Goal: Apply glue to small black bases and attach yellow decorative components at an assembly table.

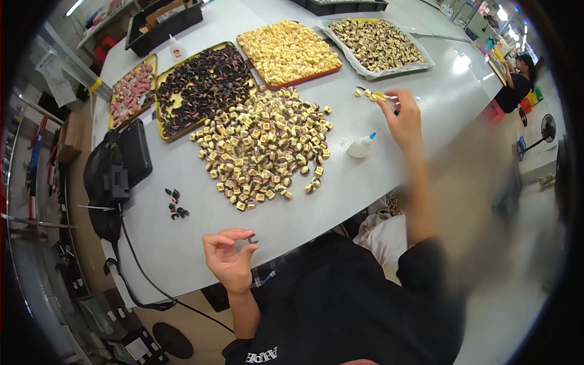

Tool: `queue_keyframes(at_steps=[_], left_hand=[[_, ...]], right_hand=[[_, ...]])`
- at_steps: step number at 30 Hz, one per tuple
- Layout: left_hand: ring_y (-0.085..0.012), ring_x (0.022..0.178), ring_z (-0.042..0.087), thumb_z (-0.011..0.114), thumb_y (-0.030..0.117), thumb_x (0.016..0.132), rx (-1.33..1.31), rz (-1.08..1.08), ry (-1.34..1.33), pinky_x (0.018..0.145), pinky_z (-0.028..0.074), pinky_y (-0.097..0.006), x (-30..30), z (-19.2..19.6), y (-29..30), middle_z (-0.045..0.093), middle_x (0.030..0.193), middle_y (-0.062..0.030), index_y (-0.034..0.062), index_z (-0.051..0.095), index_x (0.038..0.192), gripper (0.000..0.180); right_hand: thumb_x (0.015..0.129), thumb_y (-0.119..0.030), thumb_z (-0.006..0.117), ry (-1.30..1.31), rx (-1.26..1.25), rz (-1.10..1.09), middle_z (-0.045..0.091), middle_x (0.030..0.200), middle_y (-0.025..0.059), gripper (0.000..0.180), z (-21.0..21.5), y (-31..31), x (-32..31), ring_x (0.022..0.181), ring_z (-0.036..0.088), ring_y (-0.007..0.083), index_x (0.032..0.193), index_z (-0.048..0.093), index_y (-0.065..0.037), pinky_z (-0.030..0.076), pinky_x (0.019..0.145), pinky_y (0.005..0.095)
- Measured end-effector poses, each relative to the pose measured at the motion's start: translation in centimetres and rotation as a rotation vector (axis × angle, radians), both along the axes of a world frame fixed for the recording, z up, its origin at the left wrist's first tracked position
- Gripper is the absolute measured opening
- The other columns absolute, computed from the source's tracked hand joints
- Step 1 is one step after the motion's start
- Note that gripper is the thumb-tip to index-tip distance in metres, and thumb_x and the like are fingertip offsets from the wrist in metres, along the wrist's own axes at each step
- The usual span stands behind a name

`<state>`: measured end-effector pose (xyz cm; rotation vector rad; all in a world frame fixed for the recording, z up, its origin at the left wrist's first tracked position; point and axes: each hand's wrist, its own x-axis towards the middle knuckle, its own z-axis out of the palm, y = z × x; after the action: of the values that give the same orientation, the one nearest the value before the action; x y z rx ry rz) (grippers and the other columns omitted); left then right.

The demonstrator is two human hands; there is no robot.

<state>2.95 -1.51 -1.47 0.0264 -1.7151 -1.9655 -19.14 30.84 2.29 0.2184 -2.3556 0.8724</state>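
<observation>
Partly blurred, the right forearm smears across the picture's right side, and what the right hand (403, 118) pinches is hard to make out: its fingers close on a thin light stick beside a few small yellow pieces (369, 94) at two o'clock on the white table (182, 243). Nearer, at six o'clock, the left hand (230, 258) grips a tiny dark curved piece (252, 239) between thumb and forefinger. Trays line the far edge: a pink-filled tray (132, 90) at ten, a tray of dark pieces (204, 85), a cream-filled tray (288, 52) at twelve, a lined tray of mixed brown and cream pieces (377, 44). A loose heap of small blocks (263, 149) lies centrally, a glue bottle (362, 146) just right of it.
</observation>
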Motion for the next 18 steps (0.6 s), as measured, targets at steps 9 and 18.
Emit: queue_keyframes(at_steps=[9, 18], left_hand=[[-0.0208, 0.084, 0.057, 0.073, 0.002, 0.073, 0.009, -0.056, -0.023, 0.082, 0.044, -0.033, 0.2, 0.5, 0.5, 0.058, 0.086, -0.0114, 0.0065, 0.038, 0.092, 0.04], [-0.0233, 0.084, 0.059, 0.07, -0.009, 0.069, -0.039, 0.02, -0.018, 0.079, 0.048, -0.034, 0.6, 0.4, -0.1, 0.06, 0.086, -0.0144, 0.0053, 0.038, 0.089, 0.04]], right_hand=[[0.08, -0.007, 0.064, -0.179, 0.053, 0.03, 0.061, 0.087, 0.0109, 0.017, -1.1, 1.7, -2.3, 0.075, 0.061, 0.0162, 0.095, 0.059, 0.0, 0.05, 0.068, 0.0286], [0.083, -0.002, 0.059, -0.1, -0.862, 0.415, 0.061, 0.093, 0.0137, 0.018, 4.6, -4.5, 10.3, 0.083, 0.062, 0.0182, 0.1, 0.055, 0.004, 0.052, 0.073, 0.0285]])
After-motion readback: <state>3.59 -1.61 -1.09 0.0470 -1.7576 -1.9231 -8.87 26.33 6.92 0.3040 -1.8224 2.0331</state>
